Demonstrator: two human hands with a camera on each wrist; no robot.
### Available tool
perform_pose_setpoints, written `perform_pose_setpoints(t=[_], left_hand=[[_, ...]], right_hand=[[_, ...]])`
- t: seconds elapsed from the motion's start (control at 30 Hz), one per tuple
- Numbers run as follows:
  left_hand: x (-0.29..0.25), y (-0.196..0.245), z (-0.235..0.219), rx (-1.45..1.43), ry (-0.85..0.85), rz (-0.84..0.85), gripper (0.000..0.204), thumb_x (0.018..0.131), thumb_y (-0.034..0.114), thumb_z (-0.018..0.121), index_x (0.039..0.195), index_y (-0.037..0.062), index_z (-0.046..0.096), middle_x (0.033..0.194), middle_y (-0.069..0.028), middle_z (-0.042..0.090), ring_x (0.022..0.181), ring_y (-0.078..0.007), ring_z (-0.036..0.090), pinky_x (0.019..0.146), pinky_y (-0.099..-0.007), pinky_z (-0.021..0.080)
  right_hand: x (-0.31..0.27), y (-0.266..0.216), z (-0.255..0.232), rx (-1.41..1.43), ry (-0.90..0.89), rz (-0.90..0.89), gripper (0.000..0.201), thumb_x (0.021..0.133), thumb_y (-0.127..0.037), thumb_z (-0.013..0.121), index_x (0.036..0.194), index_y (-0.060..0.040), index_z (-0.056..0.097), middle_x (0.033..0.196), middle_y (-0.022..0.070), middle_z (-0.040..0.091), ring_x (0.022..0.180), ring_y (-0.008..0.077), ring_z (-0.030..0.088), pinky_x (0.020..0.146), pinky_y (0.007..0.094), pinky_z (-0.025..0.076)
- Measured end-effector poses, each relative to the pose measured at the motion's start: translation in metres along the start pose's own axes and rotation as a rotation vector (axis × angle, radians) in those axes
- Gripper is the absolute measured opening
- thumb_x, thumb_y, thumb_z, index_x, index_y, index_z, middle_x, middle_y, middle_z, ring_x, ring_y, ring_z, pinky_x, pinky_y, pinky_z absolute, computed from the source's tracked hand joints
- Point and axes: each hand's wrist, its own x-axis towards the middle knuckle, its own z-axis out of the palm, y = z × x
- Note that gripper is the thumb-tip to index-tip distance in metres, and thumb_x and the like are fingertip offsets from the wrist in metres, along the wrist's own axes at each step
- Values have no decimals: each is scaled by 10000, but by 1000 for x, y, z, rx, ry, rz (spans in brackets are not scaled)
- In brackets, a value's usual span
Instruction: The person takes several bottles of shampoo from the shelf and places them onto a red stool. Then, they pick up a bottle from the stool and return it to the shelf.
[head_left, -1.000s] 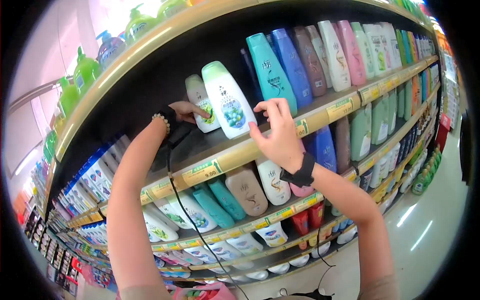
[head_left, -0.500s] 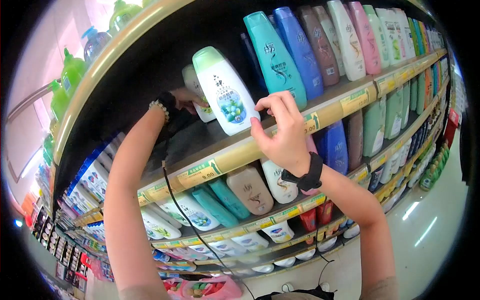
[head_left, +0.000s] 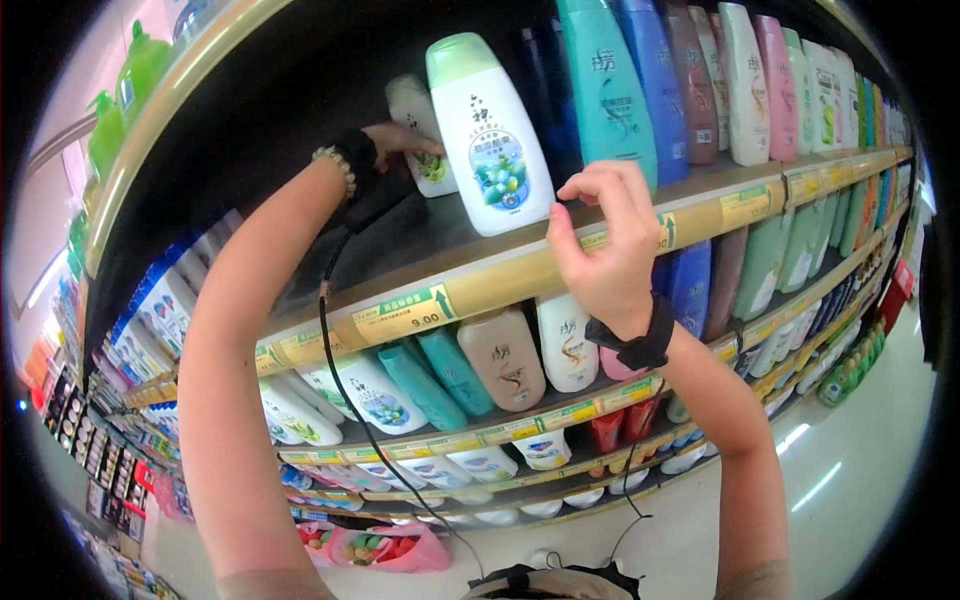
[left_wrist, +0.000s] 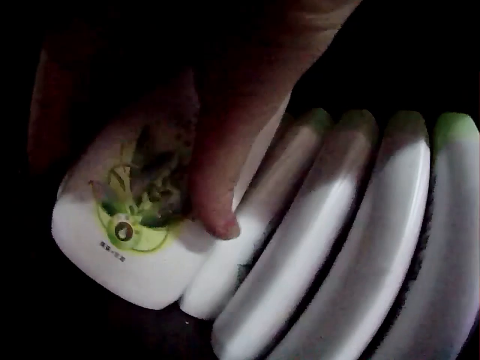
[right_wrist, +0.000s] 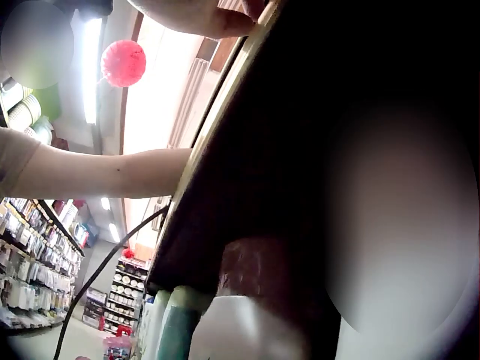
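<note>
Gripping the shaded white bottle (head_left: pixel 422 130) with its yellow-green leaf label, your left hand (head_left: pixel 398 143) sits at about 9 o'clock from the white front bottle (head_left: pixel 490 140), which stands near the shelf edge (head_left: pixel 500 275) with a pale green cap and an oval label of blue-green berries. Your right hand (head_left: pixel 612 250) is at the front bottle's 4 o'clock, thumb and fingers loosely bent beside its lower edge; you cannot tell whether they touch.
</note>
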Motion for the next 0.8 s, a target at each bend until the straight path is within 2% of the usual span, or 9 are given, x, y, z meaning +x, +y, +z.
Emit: perform_pose_setpoints(t=[0.03,0.07,0.13,0.3,0.47,0.53,0.6,0.77,0.8], left_hand=[[-2,-1,2,-41,-43,38,616,591,395,836,1100,116,629,1198,-131,541,1070,-290,447,962,-471,248],[9,-8,4,-70,89,68,645,580,398,841,1128,145,614,1275,-123,482,1157,-285,391,951,-447,283],[19,-9,5,-99,93,43,707,591,369,843,1188,110,566,1349,-124,405,1222,-277,344,940,-417,321],[-22,8,23,-82,120,159,775,574,367,857,1189,33,523,1118,-127,603,1089,-237,538,899,-427,438],[-16,1,22,60,279,125,787,573,407,850,1174,15,528,1105,-136,602,1032,-214,566,801,-324,490],[-14,1,15,104,165,169,772,566,429,847,1148,25,542,1074,-119,610,1002,-206,576,787,-313,501],[-6,-9,13,138,203,251,869,524,482,848,1180,33,497,1048,-91,615,946,-199,600,755,-299,528],[12,-20,9,202,282,282,930,515,520,836,1224,38,475,1193,-128,543,1097,-231,529,792,-327,518],[10,-17,8,215,203,221,912,517,514,838,1210,35,489,1214,-128,528,1125,-234,507,795,-323,514]], right_hand=[[0,0,0,-7,2,0,155,667,17,626,798,-26,556,858,115,502,772,271,537,667,335,446],[-1,0,1,-19,2,-15,154,667,18,626,796,-27,556,859,116,503,772,271,538,667,332,447],[-2,1,2,-45,6,-43,151,666,18,627,791,-29,556,861,117,505,771,270,539,667,327,448],[-2,0,2,-52,0,-48,155,666,34,620,793,-29,555,864,119,507,775,266,539,681,324,454],[-2,2,1,-100,-6,-81,149,671,44,612,789,-25,552,856,121,513,772,267,541,676,324,456],[-2,3,2,-110,-5,-95,148,673,47,609,788,-23,549,852,122,516,774,267,541,676,326,456],[-2,3,3,-121,1,-110,146,674,50,606,787,-21,547,848,122,517,776,268,541,676,327,456],[-2,3,4,-161,-5,-144,146,675,58,599,789,-14,544,845,119,516,772,266,539,676,324,456],[-2,3,4,-166,-3,-157,148,677,60,598,794,-12,543,845,119,517,768,263,538,674,322,456]])
